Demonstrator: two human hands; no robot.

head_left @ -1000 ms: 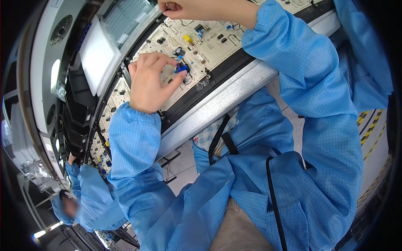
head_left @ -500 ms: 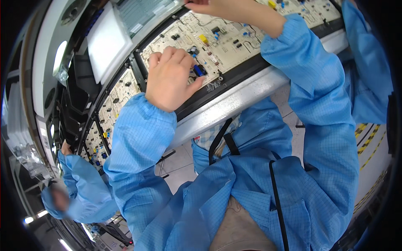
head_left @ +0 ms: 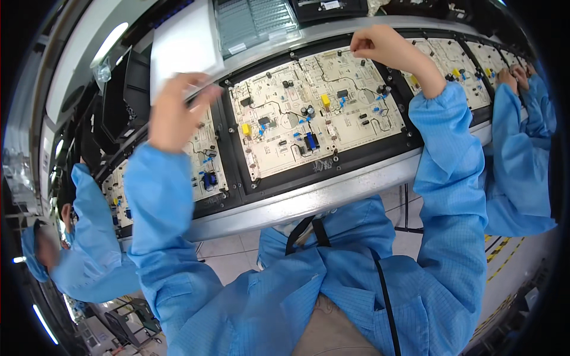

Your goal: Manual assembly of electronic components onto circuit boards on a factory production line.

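A pale circuit board (head_left: pixel 270 157) with many small parts lies in a black frame (head_left: pixel 350 163) in front of me. On its near part stands a blue transformer-like component (head_left: pixel 311 141); no hand touches it. My left hand (head_left: pixel 175 113), blurred by motion, is raised over the left side of the frame, beside a white sheet or panel (head_left: pixel 181 50). Its thumb and fingers look apart, and nothing shows between them. Over the far right part of the board hovers my right hand (head_left: pixel 383 48), fingers curled and pinched together. What they hold, if anything, is too small to make out.
A metal rail (head_left: pixel 279 206) runs along the near edge. Similar boards (head_left: pixel 448 68) continue in a row on both sides. Beyond the frame sits a clear ribbed tray (head_left: pixel 252 26). Co-workers in blue sleeves work at left (head_left: pixel 98 237) and right (head_left: pixel 513 172).
My left hand has come off the board near the blue component and moved left. My right hand still hovers over the far side. The view has turned, showing more of the row at right.
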